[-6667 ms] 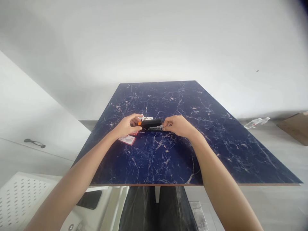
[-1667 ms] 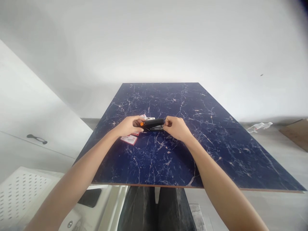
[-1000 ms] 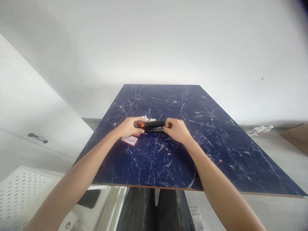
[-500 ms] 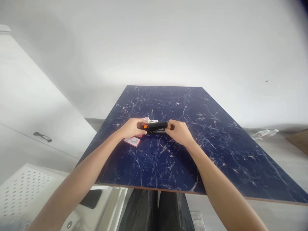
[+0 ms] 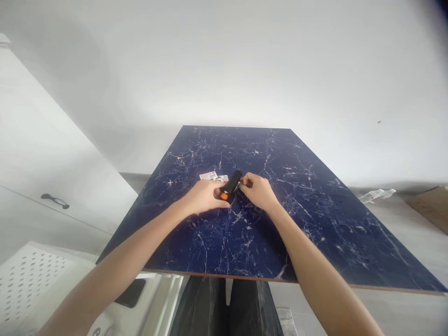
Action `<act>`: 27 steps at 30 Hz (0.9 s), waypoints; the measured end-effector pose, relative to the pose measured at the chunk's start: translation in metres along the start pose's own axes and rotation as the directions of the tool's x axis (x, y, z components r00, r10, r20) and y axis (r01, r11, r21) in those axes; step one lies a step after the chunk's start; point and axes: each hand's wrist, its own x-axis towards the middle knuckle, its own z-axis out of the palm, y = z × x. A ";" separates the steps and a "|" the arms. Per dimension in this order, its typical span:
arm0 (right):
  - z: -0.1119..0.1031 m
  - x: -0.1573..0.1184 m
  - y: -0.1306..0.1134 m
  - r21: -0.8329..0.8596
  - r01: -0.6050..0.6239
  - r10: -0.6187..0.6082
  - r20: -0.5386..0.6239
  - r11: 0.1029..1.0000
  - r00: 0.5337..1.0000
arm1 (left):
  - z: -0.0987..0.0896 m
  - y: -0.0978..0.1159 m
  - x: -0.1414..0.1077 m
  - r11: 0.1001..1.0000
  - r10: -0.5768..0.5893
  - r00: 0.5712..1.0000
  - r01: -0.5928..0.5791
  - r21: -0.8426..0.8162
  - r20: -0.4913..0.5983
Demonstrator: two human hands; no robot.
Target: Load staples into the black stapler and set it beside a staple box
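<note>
A black stapler (image 5: 233, 182) with an orange part at its near end is held slantwise over the middle of the table. My left hand (image 5: 206, 195) is closed round its near left end, the thumb below it. At its right side, my right hand (image 5: 259, 190) is closed, thumb and fingertips pinched at the stapler's metal part; whether a small piece is between them I cannot make out. Just behind my left hand lie red-and-white small boxes or cards (image 5: 208, 175), partly covered by that hand.
The blue marbled table (image 5: 252, 242) reaches back to the white wall. A white cabinet with a dark handle (image 5: 55, 201) stands at the left. Below it are a perforated white surface (image 5: 31, 280) and a dark phone-like slab (image 5: 131, 293). Clear plastic packaging (image 5: 378, 195) lies beyond the right edge.
The stapler has turned from lying crosswise to slanting, its orange end swung nearer to me. My left hand has moved right with it and now covers the front card. My right hand has hardly moved.
</note>
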 end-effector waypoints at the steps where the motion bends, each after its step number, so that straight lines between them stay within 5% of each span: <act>1: 0.001 0.001 0.001 0.020 0.003 -0.003 0.026 1.000 1.000 | 0.002 0.005 0.000 0.999 0.022 0.999 -0.021 -0.025 0.046; 5: 0.003 0.002 0.008 0.092 -0.010 0.000 0.108 0.996 0.994 | -0.024 0.005 -0.011 0.998 0.056 0.985 -0.052 -0.030 0.162; 10: 0.003 0.003 0.011 0.078 -0.017 0.007 0.136 0.997 0.991 | -0.069 -0.023 -0.053 0.964 -0.136 0.987 0.111 0.242 0.089; 14: 0.002 0.004 0.009 0.035 0.011 -0.015 0.135 0.999 0.991 | -0.035 -0.020 -0.080 0.871 -0.331 0.928 0.371 0.321 -0.173; 18: 0.002 0.003 0.009 0.019 0.019 -0.021 0.128 1.000 0.991 | 0.001 -0.013 -0.086 0.855 -0.309 0.906 0.398 0.333 -0.290; 24: 0.003 0.003 0.011 0.020 0.067 -0.069 0.136 0.998 0.988 | -0.026 -0.004 -0.076 0.880 -0.257 0.893 0.374 0.293 -0.369; 27: 0.002 0.003 0.009 0.014 0.061 -0.062 0.134 0.998 0.989 | -0.024 0.000 -0.057 0.874 -0.220 0.908 0.345 0.342 -0.356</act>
